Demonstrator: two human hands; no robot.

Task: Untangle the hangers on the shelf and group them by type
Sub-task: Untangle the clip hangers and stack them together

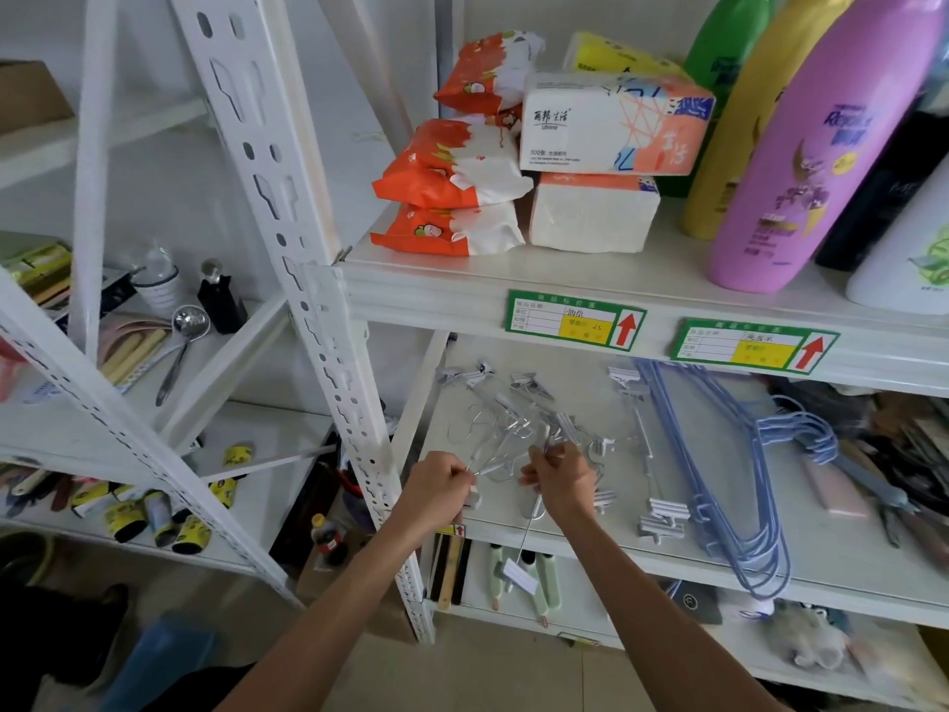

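Note:
A tangle of silver wire clip hangers (pixel 506 421) lies at the left of the middle shelf (pixel 590 549). My left hand (pixel 440 493) and my right hand (pixel 561 480) both grip wires at the near edge of that tangle. One clip hanger (pixel 521 570) dangles below the shelf edge from my right hand. More silver clip hangers (pixel 649 485) lie apart in the shelf's middle. A bundle of blue wire hangers (pixel 719 480) lies to the right, its ends overhanging the front edge.
Above is a shelf with tissue packs (pixel 613 125), orange bags (pixel 452 167) and tall bottles (pixel 816 146). Pliers and clutter (pixel 893 485) fill the right end of the middle shelf. A white slotted upright (pixel 328 310) stands left of my hands. A second rack (pixel 154 403) is further left.

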